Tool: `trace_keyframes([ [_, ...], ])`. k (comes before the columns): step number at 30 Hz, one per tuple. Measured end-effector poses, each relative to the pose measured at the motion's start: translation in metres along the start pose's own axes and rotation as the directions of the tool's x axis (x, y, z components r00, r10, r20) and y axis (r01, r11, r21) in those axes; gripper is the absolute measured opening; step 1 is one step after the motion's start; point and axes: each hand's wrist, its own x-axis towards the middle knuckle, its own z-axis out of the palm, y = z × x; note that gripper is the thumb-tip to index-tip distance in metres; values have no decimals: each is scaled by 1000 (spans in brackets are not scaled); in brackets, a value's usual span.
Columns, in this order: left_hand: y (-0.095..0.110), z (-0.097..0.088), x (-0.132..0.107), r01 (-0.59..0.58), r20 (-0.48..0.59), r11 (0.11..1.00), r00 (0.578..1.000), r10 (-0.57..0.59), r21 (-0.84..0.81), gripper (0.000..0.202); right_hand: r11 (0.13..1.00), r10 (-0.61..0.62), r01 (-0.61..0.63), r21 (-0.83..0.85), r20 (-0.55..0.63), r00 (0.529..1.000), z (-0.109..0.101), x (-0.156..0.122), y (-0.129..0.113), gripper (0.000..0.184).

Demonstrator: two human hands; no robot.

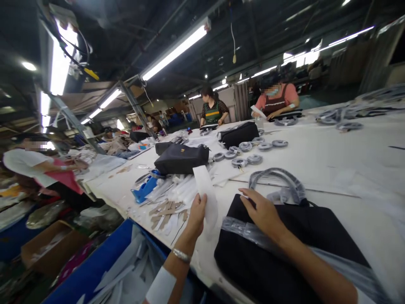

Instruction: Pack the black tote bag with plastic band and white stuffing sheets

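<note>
My left hand is closed around a white paper strip that stands up from it. My right hand lies on a black handbag in front of me, fingers stretched toward its top edge. A clear plastic wrap runs across the bag under my right wrist. The bag's wrapped grey handles curve up just beyond my right hand.
On the long white table lie a pile of white strips, brown card pieces, a blue tape dispenser, more black bags and several coiled straps. Other people work along both sides. A blue bin sits below left.
</note>
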Motion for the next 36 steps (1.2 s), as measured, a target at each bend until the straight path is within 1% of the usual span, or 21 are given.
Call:
trace_keyframes([
  [1, -2, 6, 12, 15, 22, 1000, 1000, -15, -9, 42, 988, -14, 19, -153, 38, 999, 7, -3, 5, 42],
  [2, -4, 13, 22, 28, 39, 999, 999, -27, -22, 41, 957, 8, 17, -290, 86, 996, 14, -6, 10, 46],
  [3, -6, 20, 32, 38, 50, 999, 998, -36, -34, 40, 917, 62, -7, -399, 126, 990, 21, -9, 14, 51],
  [4, -8, 26, 39, 42, 50, 998, 998, -40, -45, 39, 881, 128, -41, -472, 155, 979, 27, -12, 18, 55],
  [6, -16, 39, 50, 32, 18, 997, 999, -31, -64, 38, 844, 217, -86, -529, 191, 957, 36, -15, 24, 59],
  [7, -22, 46, 54, 21, -9, 997, 1000, -21, -73, 37, 843, 227, -90, -531, 200, 953, 38, -16, 25, 60],
  [10, -41, 60, 54, -1, -76, 996, 997, -6, -92, 37, 859, 189, -67, -508, 191, 963, 36, -16, 25, 58],
  [12, -51, 65, 50, 22, -63, 996, 998, -28, -91, 36, 869, 165, -61, -491, 171, 971, 34, -16, 24, 56],
  [15, -51, 59, 41, 91, 42, 995, 995, -89, -50, 36, 879, 155, -68, -471, 147, 977, 32, -15, 24, 54],
  [18, -38, 46, 36, 159, 183, 987, 970, -158, 11, 39, 889, 147, -71, -453, 135, 980, 34, -14, 25, 53],
  [20, -29, 39, 36, 178, 244, 984, 953, -179, 27, 41, 894, 139, -68, -442, 129, 982, 35, -14, 26, 54],
  [22, -23, 36, 37, 174, 268, 984, 947, -175, 24, 41, 897, 137, -68, -436, 129, 982, 35, -14, 26, 54],
  [24, -23, 37, 37, 169, 274, 985, 947, -169, 26, 39, 897, 144, -77, -436, 122, 982, 33, -13, 25, 52],
  [26, -24, 40, 34, 174, 285, 984, 942, -177, 35, 36, 891, 133, -80, -446, 89, 987, 31, -12, 25, 50],
  [28, -24, 41, 30, 198, 315, 979, 927, -204, 50, 35, 885, 99, -70, -460, 39, 994, 28, -9, 26, 46],
  [30, -19, 40, 26, 248, 374, 966, 892, -256, 69, 36, 882, 55, -49, -469, 0, 998, 27, -6, 27, 42],
  [33, -7, 34, 20, 326, 480, 941, 813, -329, 92, 34, 888, -4, -12, -459, -35, 999, 26, -3, 28, 42],
  [34, -3, 32, 18, 339, 507, 936, 793, -336, 90, 32, 895, -37, 18, -446, -35, 999, 26, -2, 28, 42],
  [36, 1, 29, 16, 344, 546, 936, 772, -326, 73, 32, 906, -132, 125, -404, 9, 991, 26, -1, 26, 46],
])
